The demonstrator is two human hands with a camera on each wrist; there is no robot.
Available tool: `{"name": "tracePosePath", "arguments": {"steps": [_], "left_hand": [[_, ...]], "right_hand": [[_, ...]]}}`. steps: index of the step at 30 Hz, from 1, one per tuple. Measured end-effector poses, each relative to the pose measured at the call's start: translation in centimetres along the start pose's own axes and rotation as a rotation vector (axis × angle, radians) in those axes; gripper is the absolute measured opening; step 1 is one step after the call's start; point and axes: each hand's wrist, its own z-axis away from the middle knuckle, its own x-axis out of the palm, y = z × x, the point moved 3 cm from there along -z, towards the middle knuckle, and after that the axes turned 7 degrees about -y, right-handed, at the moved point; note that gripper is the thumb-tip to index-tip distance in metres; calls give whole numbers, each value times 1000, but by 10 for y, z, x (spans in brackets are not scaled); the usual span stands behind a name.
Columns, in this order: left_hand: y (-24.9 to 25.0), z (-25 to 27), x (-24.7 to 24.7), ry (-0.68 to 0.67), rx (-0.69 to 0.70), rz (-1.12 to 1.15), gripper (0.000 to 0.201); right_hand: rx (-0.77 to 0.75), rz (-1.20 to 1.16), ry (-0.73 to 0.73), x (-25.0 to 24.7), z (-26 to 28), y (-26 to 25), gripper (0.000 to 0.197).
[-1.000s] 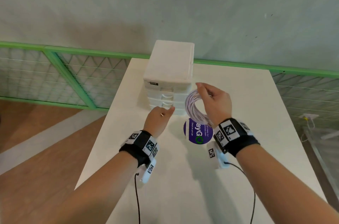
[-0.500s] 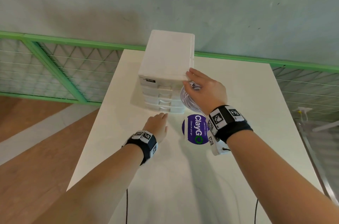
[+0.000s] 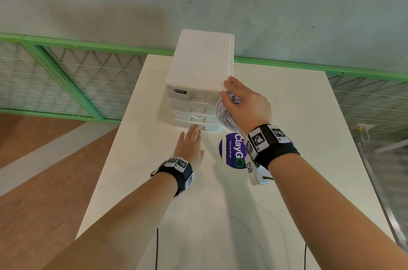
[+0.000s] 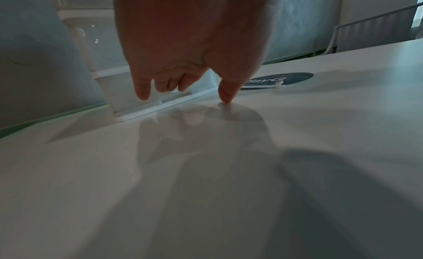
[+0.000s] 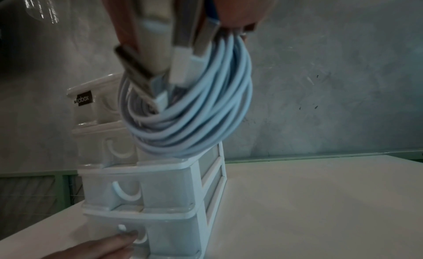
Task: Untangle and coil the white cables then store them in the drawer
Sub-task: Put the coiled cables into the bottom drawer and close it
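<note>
A white drawer unit [image 3: 198,79] with several shut drawers stands at the back of the white table [image 3: 298,115]. My right hand [image 3: 245,104] holds a coil of white cables [image 3: 221,113] beside the unit's front right corner, and its straight fingers touch the top edge. In the right wrist view the coil [image 5: 190,118] hangs from my right hand [image 5: 238,11] with its USB plugs [image 5: 137,67] dangling in front of the drawer unit [image 5: 164,181]. My left hand [image 3: 189,143] lies low on the table. Its fingers [image 4: 171,83] curl at the bottom drawer's handle [image 5: 140,238] and the thumb tip touches the table.
A round purple ClayGo sticker [image 3: 234,154] lies on the table just in front of the unit, under my right wrist. A green mesh fence [image 3: 66,75] runs behind and to the left. The table's left edge drops to a wooden floor [image 3: 44,159].
My right hand carried the coil up and forward until its fingers met the unit's top corner. My left hand dropped from the middle drawers to the bottom drawer's handle.
</note>
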Motion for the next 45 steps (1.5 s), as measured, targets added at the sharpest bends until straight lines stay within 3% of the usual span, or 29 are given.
{"name": "tracePosePath", "arguments": {"steps": [6, 15, 23, 30, 34, 36, 38, 40, 42, 45], "left_hand": [[-1, 1, -13, 153, 65, 22, 64], [4, 59, 21, 234, 143, 116, 58], [12, 86, 19, 294, 111, 136, 45], [6, 107, 27, 200, 132, 187, 46], [-3, 109, 23, 166, 185, 191, 43], [-9, 111, 19, 208, 227, 214, 39], [-14, 115, 11, 334, 247, 286, 35], [-22, 116, -2, 511, 211, 390, 30], [-32, 110, -12, 578, 148, 430, 34], [-41, 92, -22, 441, 107, 354, 59]], "right_hand": [[3, -21, 34, 3, 0, 0, 28], [38, -60, 38, 3, 6, -2, 30], [63, -101, 52, 4, 6, -4, 29], [57, -122, 45, 5, 8, -5, 31], [57, -70, 91, 6, 20, -2, 47], [93, -175, 225, 12, 34, 2, 41], [152, -326, 302, 25, 46, -1, 26], [262, -483, 257, 50, 50, -5, 21], [421, -612, 167, 81, 49, -5, 26], [649, -660, 8, 123, 44, 1, 39]]}}
